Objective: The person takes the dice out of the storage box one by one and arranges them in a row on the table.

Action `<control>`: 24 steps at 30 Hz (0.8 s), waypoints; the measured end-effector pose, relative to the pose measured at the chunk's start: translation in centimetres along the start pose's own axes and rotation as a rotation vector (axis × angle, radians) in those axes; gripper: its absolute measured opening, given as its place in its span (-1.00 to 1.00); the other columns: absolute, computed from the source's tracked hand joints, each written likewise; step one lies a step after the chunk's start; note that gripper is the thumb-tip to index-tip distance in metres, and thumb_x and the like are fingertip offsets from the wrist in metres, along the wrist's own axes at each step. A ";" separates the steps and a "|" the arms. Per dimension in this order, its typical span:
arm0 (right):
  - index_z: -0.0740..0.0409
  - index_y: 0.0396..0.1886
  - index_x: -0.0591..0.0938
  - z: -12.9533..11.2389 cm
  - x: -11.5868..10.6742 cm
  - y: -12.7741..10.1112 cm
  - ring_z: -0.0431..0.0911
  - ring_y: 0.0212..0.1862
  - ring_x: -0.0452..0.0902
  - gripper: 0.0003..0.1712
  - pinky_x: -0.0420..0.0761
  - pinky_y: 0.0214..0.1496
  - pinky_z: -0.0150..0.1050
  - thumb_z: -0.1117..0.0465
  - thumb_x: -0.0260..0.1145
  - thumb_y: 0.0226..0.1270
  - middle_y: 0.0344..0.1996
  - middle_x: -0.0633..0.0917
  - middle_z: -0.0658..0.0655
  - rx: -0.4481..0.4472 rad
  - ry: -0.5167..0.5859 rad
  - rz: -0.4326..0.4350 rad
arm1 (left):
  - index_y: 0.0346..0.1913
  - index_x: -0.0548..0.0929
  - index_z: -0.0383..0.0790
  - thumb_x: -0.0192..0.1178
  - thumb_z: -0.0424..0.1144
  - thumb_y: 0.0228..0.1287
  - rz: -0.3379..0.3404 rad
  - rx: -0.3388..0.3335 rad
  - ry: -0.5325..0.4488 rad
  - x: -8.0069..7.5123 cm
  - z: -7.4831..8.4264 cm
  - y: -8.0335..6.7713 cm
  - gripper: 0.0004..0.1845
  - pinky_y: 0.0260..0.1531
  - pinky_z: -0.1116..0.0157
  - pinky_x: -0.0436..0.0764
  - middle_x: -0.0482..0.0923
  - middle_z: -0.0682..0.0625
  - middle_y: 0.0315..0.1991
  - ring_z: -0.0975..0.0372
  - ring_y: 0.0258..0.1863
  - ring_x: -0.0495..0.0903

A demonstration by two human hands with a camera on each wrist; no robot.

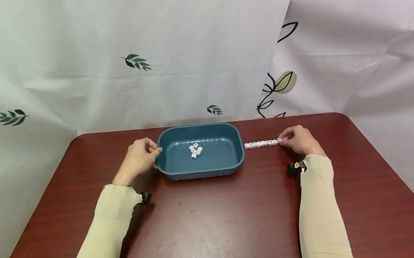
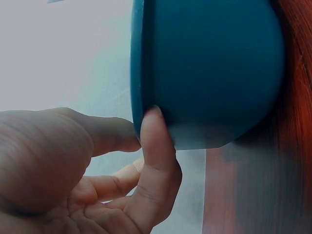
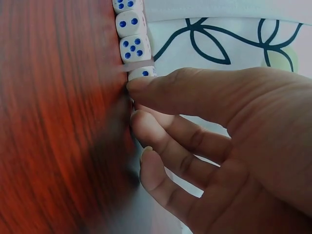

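Note:
A dark teal plastic tray [image 1: 203, 174] stands near the back of the table, with several white dice [image 1: 193, 150] lying loosely in a cluster on its floor. My left hand [image 1: 141, 157] pinches the tray's left rim between thumb and fingers, as the left wrist view also shows. To the tray's right runs a straight row of dice [image 1: 260, 144]. At that row's right end, my right hand [image 1: 300, 140] pinches a single die [image 3: 142, 73] between thumb and fingers. In the right wrist view a narrow gap separates it from the neighbouring die [image 3: 135, 48]; the thumb partly covers it.
The reddish-brown wooden table [image 1: 219, 223] meets a white curtain [image 1: 182, 62] with leaf prints along its back edge. Dark wrist cameras [image 1: 296, 168] sit at both cuffs of the light sleeves. The row's left end lies close to the tray's right wall.

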State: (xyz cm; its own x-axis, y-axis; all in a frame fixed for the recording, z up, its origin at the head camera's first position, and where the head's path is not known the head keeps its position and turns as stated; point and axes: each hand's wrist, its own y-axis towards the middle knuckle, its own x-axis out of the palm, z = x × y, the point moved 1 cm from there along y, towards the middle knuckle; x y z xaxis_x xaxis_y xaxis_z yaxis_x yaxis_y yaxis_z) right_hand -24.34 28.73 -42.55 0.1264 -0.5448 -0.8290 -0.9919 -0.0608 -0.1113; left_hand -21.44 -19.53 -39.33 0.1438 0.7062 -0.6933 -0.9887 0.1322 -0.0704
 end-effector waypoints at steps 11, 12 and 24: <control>0.29 -0.07 0.74 -0.4 -0.3 0.0 -0.18 -0.33 0.52 -0.76 0.47 -0.21 -0.30 0.30 0.36 0.29 -0.32 0.76 0.15 -0.033 -0.001 -0.024 | -0.10 0.55 -0.43 0.18 -0.27 0.49 0.007 -0.008 -0.003 0.0 0.0 0.0 -0.79 -0.45 0.31 0.66 0.59 -0.20 -0.31 -0.05 -0.47 0.71; 0.29 -0.07 0.74 -0.5 -0.4 -0.1 -0.18 -0.32 0.52 -0.75 0.46 -0.20 -0.30 0.30 0.36 0.28 -0.32 0.76 0.15 -0.037 -0.004 -0.024 | -0.10 0.55 -0.43 0.17 -0.28 0.49 0.007 -0.009 -0.003 0.0 0.1 0.0 -0.79 -0.45 0.31 0.66 0.59 -0.19 -0.31 -0.05 -0.47 0.71; 0.31 0.05 0.69 -2.6 -1.4 -0.6 -0.05 -0.22 0.56 -0.70 0.52 -0.19 -0.28 0.37 0.31 0.34 -0.23 0.72 0.21 -0.070 0.006 -0.028 | -0.12 0.55 -0.42 0.17 -0.28 0.49 0.005 -0.015 -0.006 0.0 0.2 -0.2 -0.80 -0.45 0.31 0.66 0.58 -0.18 -0.32 -0.04 -0.48 0.71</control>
State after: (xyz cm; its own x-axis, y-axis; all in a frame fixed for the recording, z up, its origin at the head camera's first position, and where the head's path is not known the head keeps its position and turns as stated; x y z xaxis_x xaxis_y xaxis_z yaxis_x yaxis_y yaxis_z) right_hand -23.96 27.39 -39.87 0.1546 -0.5467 -0.8230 -0.9862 -0.1348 -0.0957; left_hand -21.24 -19.40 -39.23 0.1389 0.7111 -0.6893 -0.9900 0.1180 -0.0778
